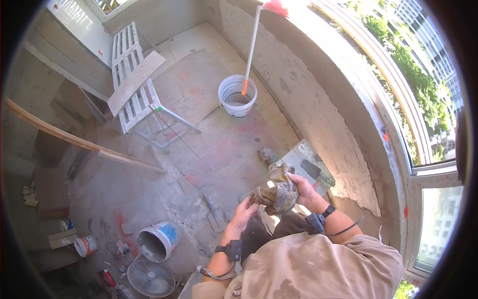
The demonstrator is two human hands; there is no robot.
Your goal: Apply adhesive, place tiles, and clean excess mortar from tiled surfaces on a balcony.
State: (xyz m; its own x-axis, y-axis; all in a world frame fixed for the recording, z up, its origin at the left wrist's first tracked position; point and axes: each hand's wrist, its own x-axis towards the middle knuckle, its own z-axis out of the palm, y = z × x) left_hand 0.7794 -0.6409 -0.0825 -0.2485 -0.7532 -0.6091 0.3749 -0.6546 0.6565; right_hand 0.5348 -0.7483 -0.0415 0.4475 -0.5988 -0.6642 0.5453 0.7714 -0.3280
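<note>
Cloth: a crumpled, dirt-stained brown-and-grey cloth (282,195) is held in the air, bunched between the fingers of both hands, above the dark-clad legs.
Left grip: the left edge of the cloth is pinched by the left hand (241,217), its fingers clamped on the fabric.
Right grip: the upper right side of the cloth is gripped by the right hand (304,191), its fingers likewise closed on it.
Board: a flat grey rectangular board (301,153) is laid just beyond the right fingers; a dark flat blade (311,170) is carried on it.
Trowel: a grey flat-bladed trowel (216,221) is seen on the dusty floor (214,154), left of the left fingers.
Pole: a round white plastic bucket (238,113) is placed well ahead of the fingers; a long white pole with an orange end (252,45) is stood in it.
Fan: a round wire grille (151,279) is seen well apart, left of the left fingers and nearer the body, below a white-and-blue bucket (170,233).
</note>
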